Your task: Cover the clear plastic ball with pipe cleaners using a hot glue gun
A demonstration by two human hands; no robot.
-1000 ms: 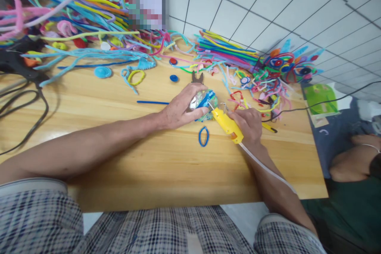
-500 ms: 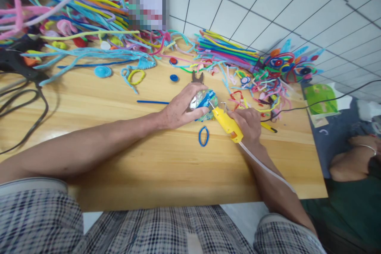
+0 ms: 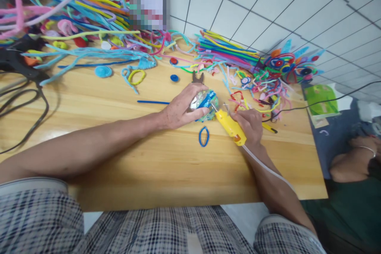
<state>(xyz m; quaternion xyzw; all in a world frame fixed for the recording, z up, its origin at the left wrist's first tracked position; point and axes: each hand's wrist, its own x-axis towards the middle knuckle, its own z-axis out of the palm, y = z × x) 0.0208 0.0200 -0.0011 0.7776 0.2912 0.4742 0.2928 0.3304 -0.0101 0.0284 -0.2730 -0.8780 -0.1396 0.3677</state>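
Observation:
Near the middle of the table, my left hand (image 3: 181,107) is closed around a shiny, roundish clear piece (image 3: 210,115) with blue pipe cleaner (image 3: 207,100) across its top. My right hand (image 3: 249,124) grips a yellow hot glue gun (image 3: 230,126). Its metal nozzle points at the piece, close to the blue strip; whether it touches, I cannot tell. A blue pipe-cleaner loop (image 3: 204,137) lies just below the piece. Behind my left hand are dark-handled pliers (image 3: 198,77), partly hidden. A straight blue pipe cleaner (image 3: 151,102) lies beside my left wrist.
Bundles of coloured pipe cleaners (image 3: 226,49) and scraps line the back. Two finished-looking colourful masks (image 3: 276,62) stand at the right rear. A black tool with its cable (image 3: 22,61) lies left, a yellow cutter (image 3: 269,127) right. Another person's arm (image 3: 354,158) is beyond the right edge.
My right hand and the glue gun have shifted slightly to the right, drawing the nozzle back a little from the blue strip. My left hand and the piece stay in place.

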